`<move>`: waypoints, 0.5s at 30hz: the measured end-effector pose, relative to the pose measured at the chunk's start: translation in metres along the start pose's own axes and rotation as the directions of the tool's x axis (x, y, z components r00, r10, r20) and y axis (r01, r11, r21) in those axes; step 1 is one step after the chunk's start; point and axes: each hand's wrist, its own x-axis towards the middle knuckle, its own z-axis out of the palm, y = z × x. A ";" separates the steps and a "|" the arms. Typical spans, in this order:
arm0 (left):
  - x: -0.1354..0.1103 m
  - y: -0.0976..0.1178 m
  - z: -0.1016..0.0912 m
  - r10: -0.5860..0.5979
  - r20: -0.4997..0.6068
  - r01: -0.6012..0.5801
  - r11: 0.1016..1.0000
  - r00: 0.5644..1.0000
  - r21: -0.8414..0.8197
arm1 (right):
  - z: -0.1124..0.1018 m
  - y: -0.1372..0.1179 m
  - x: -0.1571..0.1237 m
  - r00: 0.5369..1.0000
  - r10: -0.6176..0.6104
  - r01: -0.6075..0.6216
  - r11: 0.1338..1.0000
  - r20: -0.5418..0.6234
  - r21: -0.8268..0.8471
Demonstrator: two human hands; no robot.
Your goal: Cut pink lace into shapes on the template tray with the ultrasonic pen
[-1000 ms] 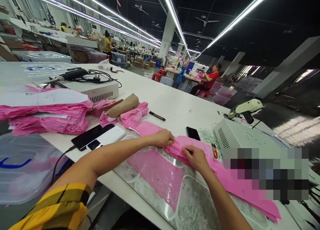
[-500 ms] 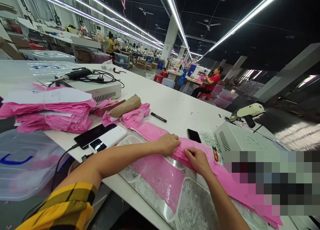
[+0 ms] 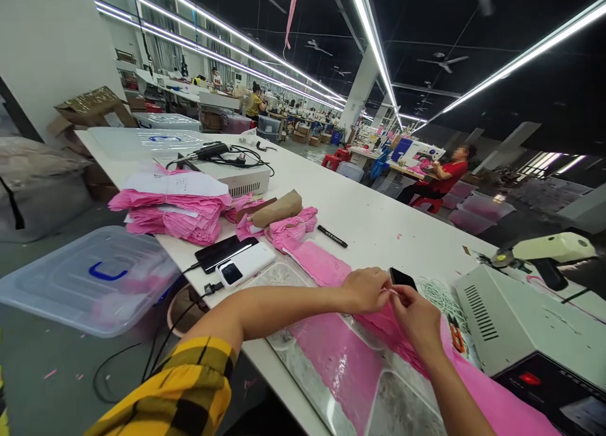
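Observation:
A long stack of pink fabric pieces (image 3: pixel 326 264) runs across the table in front of me, over a glossy clear sheet with a pink fabric piece (image 3: pixel 331 354) showing through it. Both hands meet above the stack. My left hand (image 3: pixel 367 289) has its fingers closed on a thin edge of the pink fabric. Facing it, my right hand (image 3: pixel 416 316) pinches the same edge between thumb and fingers. Just behind the hands lies a black phone (image 3: pixel 402 278). Orange-handled snips (image 3: pixel 457 338) and loose pale cords (image 3: pixel 438 297) are to the right of my right hand.
Tied pink bundles (image 3: pixel 180 218) sit at the left, by a white power bank (image 3: pixel 246 264) with cables. A black marker (image 3: pixel 332 236) lies mid-table. At right stands a grey machine box (image 3: pixel 516 322). A lidded plastic bin (image 3: pixel 89 281) is beside the table. A person in red sits farther off.
My view has swung to the left. The hands have come together, and a thin fabric edge is now lifted between their fingertips.

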 end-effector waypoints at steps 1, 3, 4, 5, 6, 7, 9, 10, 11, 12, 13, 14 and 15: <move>-0.001 0.005 0.002 -0.043 -0.001 0.043 0.999 0.999 -0.017 | -0.005 0.001 0.003 0.999 0.015 -0.015 1.000 -0.031 -0.010; 0.000 0.016 0.008 -0.108 0.021 0.109 0.993 0.994 -0.040 | -0.016 0.002 0.009 0.995 0.046 -0.049 0.998 -0.091 -0.030; 0.001 0.022 0.011 -0.130 0.035 0.132 0.990 0.991 -0.047 | -0.023 0.002 0.010 0.991 0.062 -0.067 0.997 -0.121 -0.040; 0.003 0.029 0.014 -0.150 0.046 0.153 0.987 0.988 -0.053 | -0.029 0.002 0.011 0.986 0.077 -0.086 0.995 -0.150 -0.049; 0.007 0.036 0.017 -0.171 0.054 0.174 0.983 0.984 -0.062 | -0.036 0.001 0.012 0.979 0.092 -0.104 0.993 -0.179 -0.056; 0.011 0.044 0.020 -0.191 0.055 0.194 0.978 0.980 -0.071 | -0.043 0.000 0.012 0.972 0.106 -0.121 0.991 -0.208 -0.062; 0.021 0.057 0.025 -0.226 0.039 0.229 0.970 0.973 -0.086 | -0.056 -0.003 0.012 0.955 0.128 -0.151 0.986 -0.266 -0.069; 0.026 0.063 0.026 -0.235 0.027 0.237 0.967 0.972 -0.092 | -0.063 -0.005 0.012 0.945 0.135 -0.164 0.984 -0.298 -0.074; 0.031 0.068 0.027 -0.238 0.014 0.238 0.967 0.971 -0.094 | -0.070 -0.006 0.013 0.933 0.142 -0.178 0.981 -0.331 -0.080; 0.035 0.073 0.028 -0.232 0.003 0.231 0.968 0.973 -0.094 | -0.078 -0.006 0.013 0.919 0.147 -0.192 0.977 -0.366 -0.088; 0.039 0.078 0.027 -0.218 -0.005 0.217 0.972 0.976 -0.093 | -0.086 -0.005 0.013 0.903 0.153 -0.208 0.973 -0.402 -0.098; 0.042 0.081 0.026 -0.204 -0.009 0.202 0.975 0.979 -0.091 | -0.095 -0.002 0.013 0.886 0.158 -0.224 0.969 -0.435 -0.106; 0.044 0.085 0.025 -0.175 -0.017 0.173 0.981 0.984 -0.085 | -0.104 0.002 0.012 0.870 0.162 -0.241 0.964 -0.466 -0.113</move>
